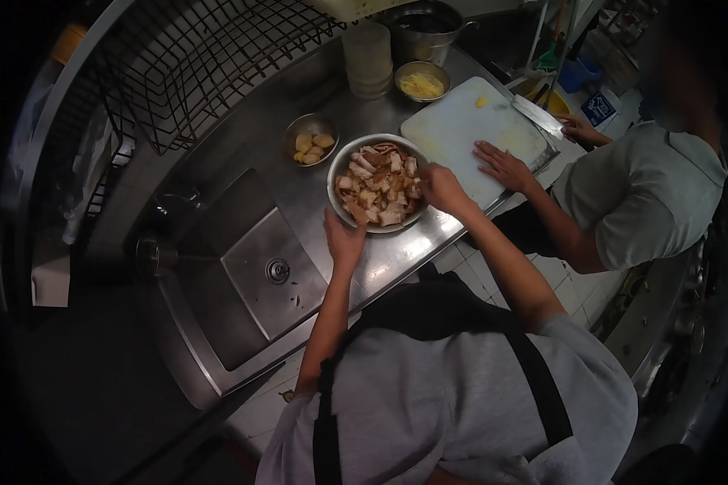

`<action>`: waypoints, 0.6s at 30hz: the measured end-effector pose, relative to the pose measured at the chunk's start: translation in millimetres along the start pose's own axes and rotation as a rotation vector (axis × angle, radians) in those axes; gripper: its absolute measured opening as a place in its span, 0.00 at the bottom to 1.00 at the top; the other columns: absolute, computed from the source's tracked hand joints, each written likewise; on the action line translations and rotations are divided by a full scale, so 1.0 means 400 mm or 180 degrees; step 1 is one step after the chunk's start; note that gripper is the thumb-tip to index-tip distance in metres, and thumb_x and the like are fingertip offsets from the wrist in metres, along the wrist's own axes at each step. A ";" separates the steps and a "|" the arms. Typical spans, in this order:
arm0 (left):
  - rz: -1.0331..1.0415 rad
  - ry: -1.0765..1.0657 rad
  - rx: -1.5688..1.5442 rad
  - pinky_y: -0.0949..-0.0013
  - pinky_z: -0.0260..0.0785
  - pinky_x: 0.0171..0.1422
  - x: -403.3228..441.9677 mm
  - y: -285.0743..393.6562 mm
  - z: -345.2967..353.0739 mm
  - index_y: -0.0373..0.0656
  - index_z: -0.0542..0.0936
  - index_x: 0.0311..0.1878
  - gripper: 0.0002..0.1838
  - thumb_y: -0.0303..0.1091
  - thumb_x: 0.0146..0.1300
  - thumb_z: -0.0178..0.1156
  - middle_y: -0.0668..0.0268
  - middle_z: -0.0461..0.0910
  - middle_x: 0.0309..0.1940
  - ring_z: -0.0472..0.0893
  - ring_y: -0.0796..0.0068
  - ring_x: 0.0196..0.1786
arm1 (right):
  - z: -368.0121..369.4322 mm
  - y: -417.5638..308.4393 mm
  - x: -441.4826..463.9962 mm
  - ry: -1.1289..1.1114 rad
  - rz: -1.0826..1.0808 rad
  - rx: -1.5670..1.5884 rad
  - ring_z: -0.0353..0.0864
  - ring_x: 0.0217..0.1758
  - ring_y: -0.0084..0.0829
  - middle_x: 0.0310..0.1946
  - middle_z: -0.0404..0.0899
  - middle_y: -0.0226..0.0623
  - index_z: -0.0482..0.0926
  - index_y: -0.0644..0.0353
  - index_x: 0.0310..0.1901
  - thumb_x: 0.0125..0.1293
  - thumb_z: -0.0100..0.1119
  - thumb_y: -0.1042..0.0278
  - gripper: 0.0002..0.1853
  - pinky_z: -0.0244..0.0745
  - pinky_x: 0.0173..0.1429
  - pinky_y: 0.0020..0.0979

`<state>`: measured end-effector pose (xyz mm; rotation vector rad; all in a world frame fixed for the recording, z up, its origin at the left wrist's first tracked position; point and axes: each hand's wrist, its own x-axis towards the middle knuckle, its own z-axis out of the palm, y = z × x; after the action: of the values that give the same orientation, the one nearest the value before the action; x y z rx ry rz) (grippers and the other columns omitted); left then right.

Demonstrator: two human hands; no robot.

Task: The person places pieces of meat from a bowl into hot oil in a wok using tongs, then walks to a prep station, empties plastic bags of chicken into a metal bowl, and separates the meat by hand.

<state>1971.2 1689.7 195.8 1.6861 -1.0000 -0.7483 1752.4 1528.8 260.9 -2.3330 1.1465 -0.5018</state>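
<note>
A round metal bowl (332, 196) full of chopped browned meat pieces (378, 187) sits on the steel counter in front of me. My left hand (344, 240) holds the bowl by its near left side, fingers against the outer wall. At the right rim, my right hand (442, 191) is closed, its fingers curled over the edge of the meat; what they grip is hidden. Just behind the bowl on the left stands a smaller metal bowl (289, 144) with several pale yellow-brown pieces (311, 149).
A steel sink (243, 275) lies left. On the right, a co-worker's hand (505, 167) rests on a white cutting board (449, 125); their other hand holds a knife (539, 115). Behind are a bowl of yellow shreds (421, 85), a clear container (368, 61), a pot (437, 50) and a wire rack (178, 73).
</note>
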 end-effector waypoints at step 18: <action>-0.0491 0.0084 -0.0704 0.70 0.74 0.38 0.089 0.013 -0.090 0.35 0.81 0.44 0.11 0.23 0.57 0.62 0.62 0.84 0.32 0.82 0.70 0.33 | 0.046 -0.073 0.097 0.0637 0.0446 0.1163 0.86 0.32 0.41 0.32 0.84 0.41 0.83 0.60 0.35 0.63 0.60 0.67 0.07 0.81 0.39 0.42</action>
<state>2016.7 1673.0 211.3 1.5874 -0.7454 -0.9013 1802.8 1517.8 267.1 -1.9089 1.1837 -0.8315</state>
